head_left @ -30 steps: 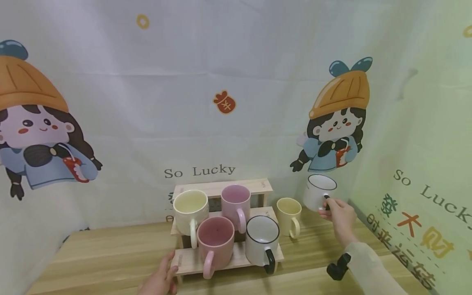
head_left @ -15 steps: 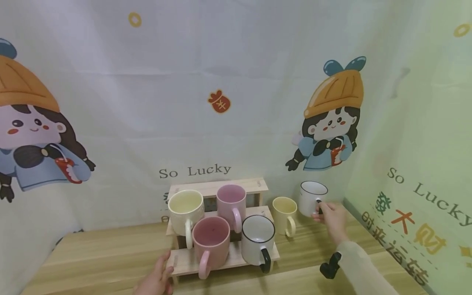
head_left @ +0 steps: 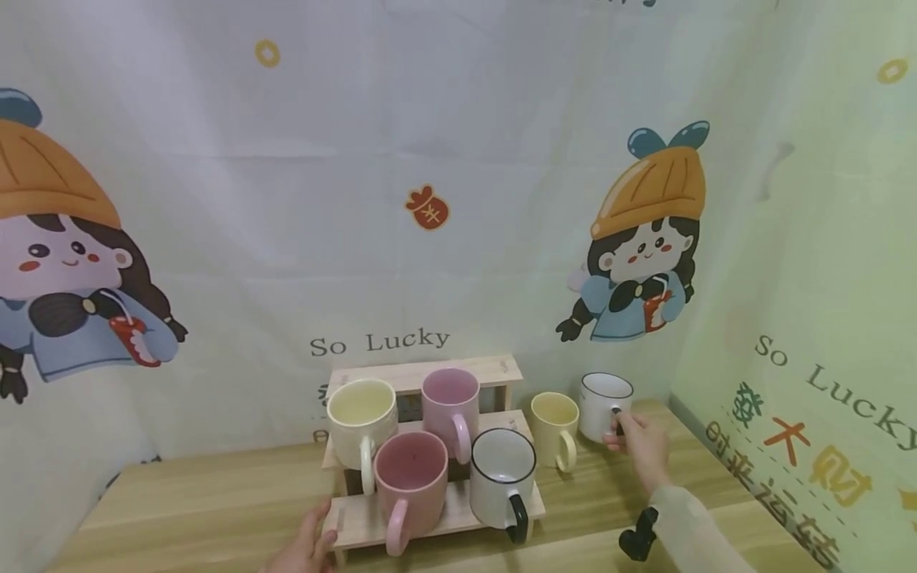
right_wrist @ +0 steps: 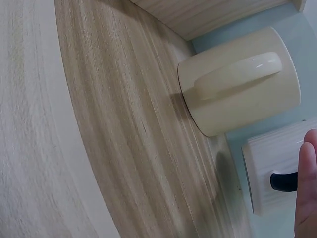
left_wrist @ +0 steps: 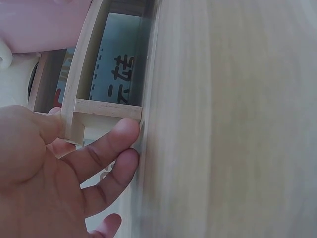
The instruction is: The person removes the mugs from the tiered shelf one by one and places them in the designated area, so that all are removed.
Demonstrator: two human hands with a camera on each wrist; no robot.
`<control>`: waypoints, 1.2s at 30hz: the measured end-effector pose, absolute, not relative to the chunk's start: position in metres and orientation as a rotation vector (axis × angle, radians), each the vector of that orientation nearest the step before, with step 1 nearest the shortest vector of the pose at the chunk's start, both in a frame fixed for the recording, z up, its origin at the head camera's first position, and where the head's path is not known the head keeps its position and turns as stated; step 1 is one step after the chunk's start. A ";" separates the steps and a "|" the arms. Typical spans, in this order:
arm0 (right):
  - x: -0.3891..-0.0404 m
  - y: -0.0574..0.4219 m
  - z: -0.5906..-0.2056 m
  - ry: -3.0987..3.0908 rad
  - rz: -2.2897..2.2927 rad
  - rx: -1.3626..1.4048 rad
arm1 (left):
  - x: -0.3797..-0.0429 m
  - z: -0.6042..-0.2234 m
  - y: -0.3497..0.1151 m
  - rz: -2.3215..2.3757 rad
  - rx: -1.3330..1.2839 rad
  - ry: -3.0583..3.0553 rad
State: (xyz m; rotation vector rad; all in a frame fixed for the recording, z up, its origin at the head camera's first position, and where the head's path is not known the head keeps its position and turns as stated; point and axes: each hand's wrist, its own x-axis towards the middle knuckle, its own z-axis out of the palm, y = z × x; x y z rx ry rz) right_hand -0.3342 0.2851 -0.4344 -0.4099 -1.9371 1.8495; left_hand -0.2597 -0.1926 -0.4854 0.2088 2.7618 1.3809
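My right hand (head_left: 641,447) pinches the black handle of a white enamel-style mug (head_left: 600,407) with a black rim. That mug is upright at the back right, beside a small yellow mug (head_left: 552,430); its base is close to the table, contact unclear. In the right wrist view only fingers (right_wrist: 307,183) show at the black handle (right_wrist: 284,182). My left hand (head_left: 301,547) holds the left end of the tiered wooden rack (head_left: 340,513), thumb and fingers about the lower board's end (left_wrist: 74,119). On the rack stand a cream mug (head_left: 351,434), a mauve mug (head_left: 444,406), a pink mug (head_left: 423,505) and another white mug (head_left: 494,497).
A wooden table (head_left: 179,509) carries everything. Printed cloth walls (head_left: 286,239) close off the back and right side. The rack's bare top tier (head_left: 401,372) stands nearest the back cloth. Mug handles jut toward the front.
My right hand has lowered the white mug toward the table and brought it closer to the yellow mug. The left hand stays at the rack's end. The head view has shifted slightly.
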 end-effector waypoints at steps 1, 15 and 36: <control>-0.334 0.285 -0.435 -1.930 1.851 -0.417 | -0.262 -0.487 -0.193 1.374 0.231 2.771; -0.334 0.288 -0.447 -1.908 1.834 -0.424 | -0.271 -0.500 -0.190 1.417 0.322 2.821; -0.335 0.289 -0.457 -1.904 1.827 -0.487 | -0.265 -0.494 -0.190 1.308 0.209 2.802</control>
